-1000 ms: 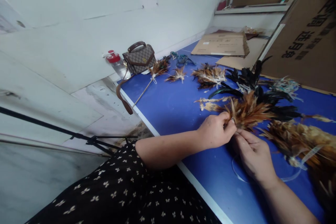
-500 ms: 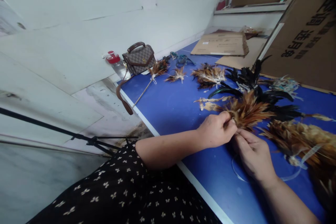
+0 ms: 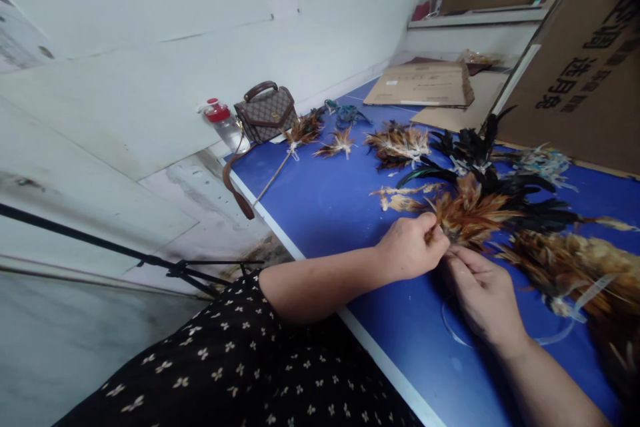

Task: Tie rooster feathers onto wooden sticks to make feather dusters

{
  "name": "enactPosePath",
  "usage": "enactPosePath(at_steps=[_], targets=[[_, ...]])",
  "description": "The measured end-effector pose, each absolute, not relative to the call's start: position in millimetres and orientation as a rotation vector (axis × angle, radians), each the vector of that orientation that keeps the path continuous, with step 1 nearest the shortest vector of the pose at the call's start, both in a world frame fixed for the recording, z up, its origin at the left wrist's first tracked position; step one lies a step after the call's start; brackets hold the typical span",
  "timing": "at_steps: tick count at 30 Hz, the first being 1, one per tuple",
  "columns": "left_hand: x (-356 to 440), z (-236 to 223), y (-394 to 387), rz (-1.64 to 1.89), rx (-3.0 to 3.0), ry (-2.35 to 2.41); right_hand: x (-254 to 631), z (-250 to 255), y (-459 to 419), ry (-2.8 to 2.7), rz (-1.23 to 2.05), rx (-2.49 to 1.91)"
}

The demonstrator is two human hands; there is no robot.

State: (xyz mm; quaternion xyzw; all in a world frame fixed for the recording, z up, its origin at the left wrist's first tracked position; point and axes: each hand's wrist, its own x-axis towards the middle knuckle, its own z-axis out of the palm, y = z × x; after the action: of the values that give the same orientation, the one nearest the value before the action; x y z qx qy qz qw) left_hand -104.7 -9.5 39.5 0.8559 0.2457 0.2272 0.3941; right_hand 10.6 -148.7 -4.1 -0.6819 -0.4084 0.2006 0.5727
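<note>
feathers (image 3: 470, 213): soft, matt rust-brown, fluffy, pinched in left hand (image 3: 410, 248) and right hand (image 3: 483, 293) | table (image 3: 325, 200): smooth, matt blue under hands | black feathers (image 3: 525, 193): glossy, just beyond hands | box (image 3: 425, 83): matt brown cardboard, far beyond hands | bag (image 3: 265, 112): patterned, leather-like, far left of left hand
</note>
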Motion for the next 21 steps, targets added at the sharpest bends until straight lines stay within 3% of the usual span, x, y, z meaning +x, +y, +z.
enactPosePath(at_steps=[21], targets=[[-108.2,30.4,-9.2,0.613,1.952,0.509,7.9,1.9,-147.4,-0.929,0.442,-1.586]])
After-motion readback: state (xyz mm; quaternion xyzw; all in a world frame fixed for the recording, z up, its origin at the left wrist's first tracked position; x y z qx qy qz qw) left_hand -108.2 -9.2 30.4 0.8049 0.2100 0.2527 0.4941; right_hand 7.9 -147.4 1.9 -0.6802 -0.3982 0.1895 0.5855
